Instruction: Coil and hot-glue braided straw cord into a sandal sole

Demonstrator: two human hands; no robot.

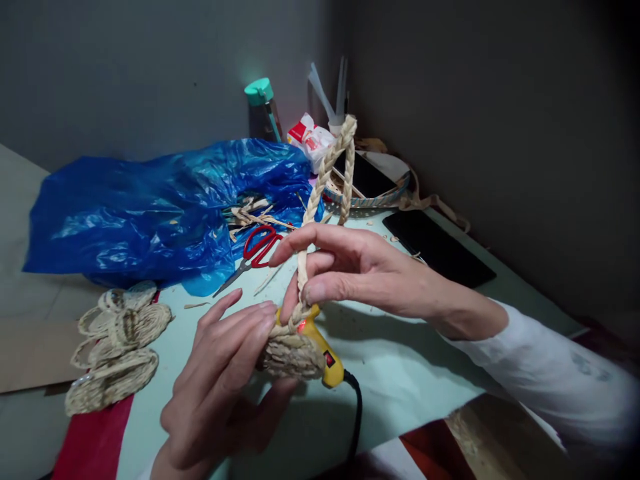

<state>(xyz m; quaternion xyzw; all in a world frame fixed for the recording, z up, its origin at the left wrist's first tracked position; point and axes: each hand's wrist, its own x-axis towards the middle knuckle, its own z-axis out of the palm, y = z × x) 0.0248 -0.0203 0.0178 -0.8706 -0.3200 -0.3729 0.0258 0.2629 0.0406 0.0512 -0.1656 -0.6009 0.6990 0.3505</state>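
Head-worn camera, close above table (410, 393), facing forward and down.

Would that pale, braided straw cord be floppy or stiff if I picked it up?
The pale, braided straw cord is probably bendy but not limp: its loop stands above the right hand and curves back down. It's likely light, being thin and apparently dry. Its bumpy plaits suggest it may not be slippery.

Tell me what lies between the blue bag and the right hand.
Red-handled scissors lie between the blue bag and the right hand, as the head view shows.
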